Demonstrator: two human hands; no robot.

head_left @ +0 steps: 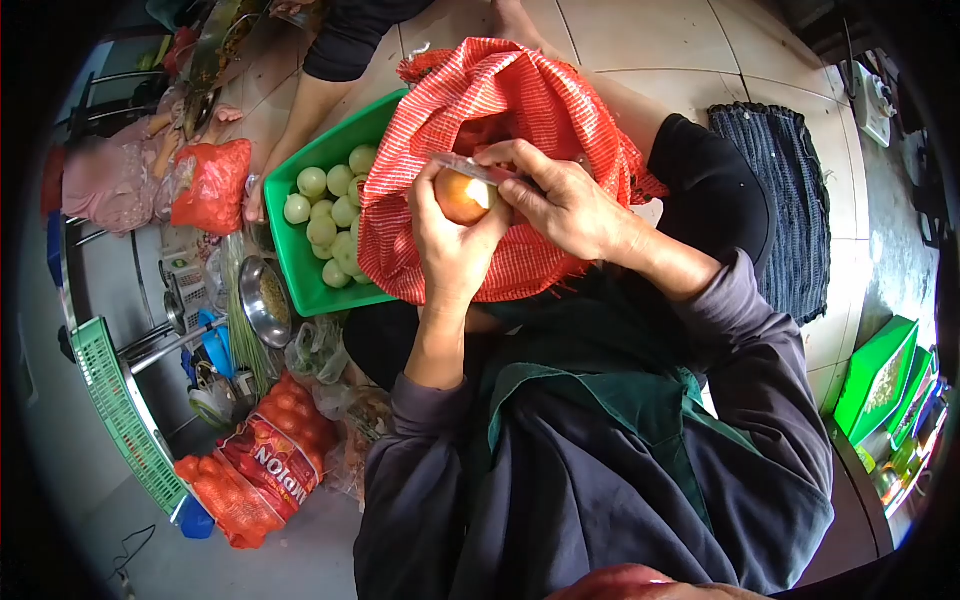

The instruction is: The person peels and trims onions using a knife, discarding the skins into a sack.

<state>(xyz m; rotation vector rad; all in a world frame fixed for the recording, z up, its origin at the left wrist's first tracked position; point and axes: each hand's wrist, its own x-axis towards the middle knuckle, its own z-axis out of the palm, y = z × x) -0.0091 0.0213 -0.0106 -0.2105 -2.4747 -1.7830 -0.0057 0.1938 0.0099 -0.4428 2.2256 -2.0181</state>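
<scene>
A brown-skinned onion (464, 196) with a pale bare patch sits in my left hand (448, 240), whose fingers wrap round it. My right hand (560, 200) is closed on a knife (462, 166), its blade lying across the top of the onion. Both hands are above an open red mesh sack (420, 130), with its inside partly hidden behind them. Left of the sack stands a green crate (290, 255) holding several peeled, pale onions (322, 230).
A full red onion sack (290, 440) lies at the lower left, near a metal bowl (266, 300) and a green basket (120, 420). Another person's arm (305, 115) reaches down beside the crate. A dark woven mat (775, 200) lies at the right.
</scene>
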